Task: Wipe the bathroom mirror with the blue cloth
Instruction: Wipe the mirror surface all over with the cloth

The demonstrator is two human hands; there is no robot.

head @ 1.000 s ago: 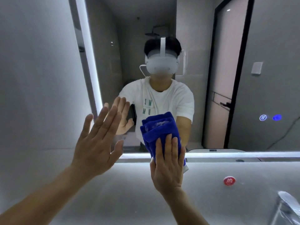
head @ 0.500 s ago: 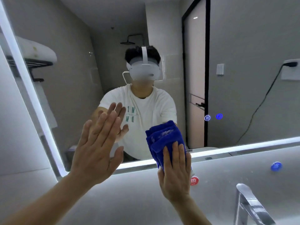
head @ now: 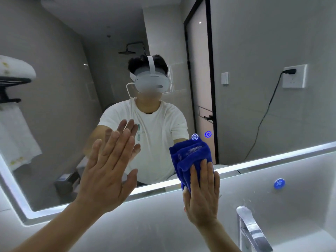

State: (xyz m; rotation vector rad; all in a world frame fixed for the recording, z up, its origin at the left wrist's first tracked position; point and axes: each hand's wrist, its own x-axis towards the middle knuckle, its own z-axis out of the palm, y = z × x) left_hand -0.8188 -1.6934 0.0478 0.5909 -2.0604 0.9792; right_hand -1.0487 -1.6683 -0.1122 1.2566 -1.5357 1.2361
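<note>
The bathroom mirror [head: 254, 115] fills the wall ahead, with a lit strip along its lower and left edges. A folded blue cloth [head: 189, 159] lies flat against the glass at the lower edge, right of centre. My right hand [head: 201, 193] presses it there, fingers together over its lower half. My left hand [head: 107, 171] is flat on the mirror, fingers spread, to the left of the cloth and holding nothing. The mirror shows a person in a white T-shirt with a white headset.
A chrome faucet [head: 251, 230] rises at the lower right. A blue round tap mark [head: 279, 184] sits on the wall below the mirror. Two lit touch icons [head: 201, 135] glow on the glass just above the cloth. A wall socket with a plugged cable [head: 293, 76] is reflected at right.
My right hand has slid the cloth to the right along the mirror's lower edge. My view has swung right and tilted. The left hand stays flat on the glass.
</note>
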